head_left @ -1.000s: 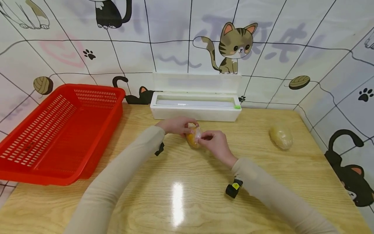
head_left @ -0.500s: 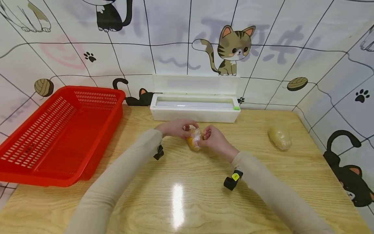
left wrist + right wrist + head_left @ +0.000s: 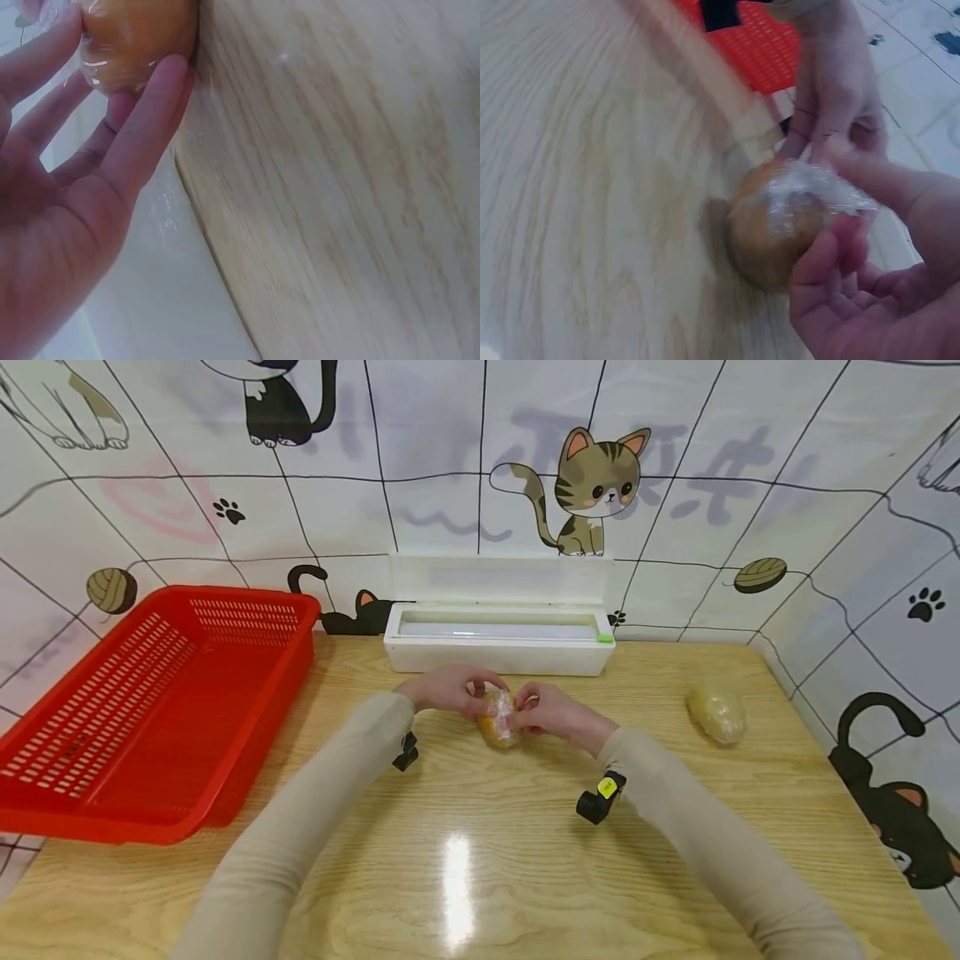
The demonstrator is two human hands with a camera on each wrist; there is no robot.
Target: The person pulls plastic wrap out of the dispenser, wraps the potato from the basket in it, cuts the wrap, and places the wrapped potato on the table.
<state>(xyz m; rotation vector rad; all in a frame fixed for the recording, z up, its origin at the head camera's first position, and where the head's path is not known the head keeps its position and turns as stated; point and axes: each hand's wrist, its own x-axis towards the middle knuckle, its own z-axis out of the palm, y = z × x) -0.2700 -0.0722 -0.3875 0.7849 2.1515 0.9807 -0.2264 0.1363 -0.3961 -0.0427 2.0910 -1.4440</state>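
An orange-coloured round fruit [image 3: 491, 732] with crinkled cling film [image 3: 799, 191] over it sits on the wooden table in the middle of the head view. My left hand [image 3: 454, 688] holds the fruit from its left and far side; in the left wrist view the fingertips touch its wrapped surface [image 3: 139, 37]. From the right, my right hand [image 3: 557, 713] pinches a gathered end of the film between thumb and fingers, as the right wrist view shows. Part of the fruit is hidden behind the fingers.
Just behind the hands stands a long white box [image 3: 495, 660], lid raised, with a pale roll inside. A red plastic basket [image 3: 262, 727] occupies the left side. Another film-wrapped, yellowish oval item [image 3: 717, 714] lies at the right. A cat-print wall covering [image 3: 435, 510] bounds the table's back.
My right hand has tilted and shifted slightly up, its fingers first lifting from the film, then closing at the fruit's right side. The left hand stays on the fruit.
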